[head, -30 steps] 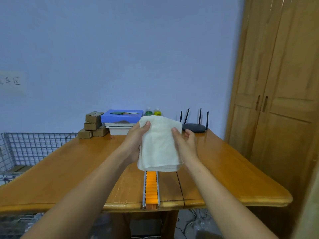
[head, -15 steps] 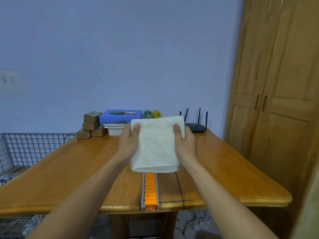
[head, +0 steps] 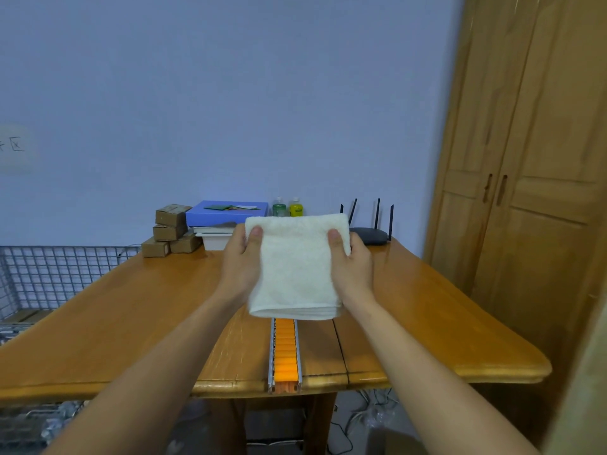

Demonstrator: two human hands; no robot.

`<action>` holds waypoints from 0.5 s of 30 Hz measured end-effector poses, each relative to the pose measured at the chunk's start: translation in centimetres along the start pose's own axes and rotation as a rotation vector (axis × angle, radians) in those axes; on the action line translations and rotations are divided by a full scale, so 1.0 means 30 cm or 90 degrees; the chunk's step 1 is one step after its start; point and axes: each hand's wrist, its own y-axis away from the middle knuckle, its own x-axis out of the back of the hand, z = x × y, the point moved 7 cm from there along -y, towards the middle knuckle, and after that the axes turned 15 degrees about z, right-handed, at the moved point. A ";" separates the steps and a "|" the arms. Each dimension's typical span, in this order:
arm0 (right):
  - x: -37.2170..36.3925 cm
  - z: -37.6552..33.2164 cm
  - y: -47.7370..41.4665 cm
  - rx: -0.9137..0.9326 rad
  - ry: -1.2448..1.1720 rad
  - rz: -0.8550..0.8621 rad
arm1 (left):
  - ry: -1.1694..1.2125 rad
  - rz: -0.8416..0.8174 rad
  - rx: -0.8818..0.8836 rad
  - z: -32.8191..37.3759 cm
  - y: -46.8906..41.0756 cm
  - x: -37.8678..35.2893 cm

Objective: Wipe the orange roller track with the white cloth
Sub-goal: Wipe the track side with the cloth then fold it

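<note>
Over the wooden bench (head: 131, 310), your left hand (head: 241, 264) and right hand (head: 353, 267) pinch the folded white cloth (head: 295, 267) by its sides, above the orange roller track (head: 285, 353).

The white cloth (head: 297, 267), folded into a thick square, is held up flat above the tabletop (head: 115, 323), its folded edge lowest. The orange roller track (head: 284, 353), set in a metal channel, is laid lengthwise mid-tabletop, its end at the near edge; its far part is hidden behind the cloth.
</note>
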 end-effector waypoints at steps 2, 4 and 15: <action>-0.004 0.001 0.003 0.005 0.002 -0.002 | -0.005 -0.002 -0.001 -0.004 -0.002 0.003; -0.008 -0.001 0.004 0.009 0.008 -0.002 | -0.008 -0.001 0.000 -0.005 -0.002 0.006; 0.120 0.117 -0.119 -0.022 0.199 0.019 | -0.211 -0.043 -0.024 -0.144 0.020 -0.196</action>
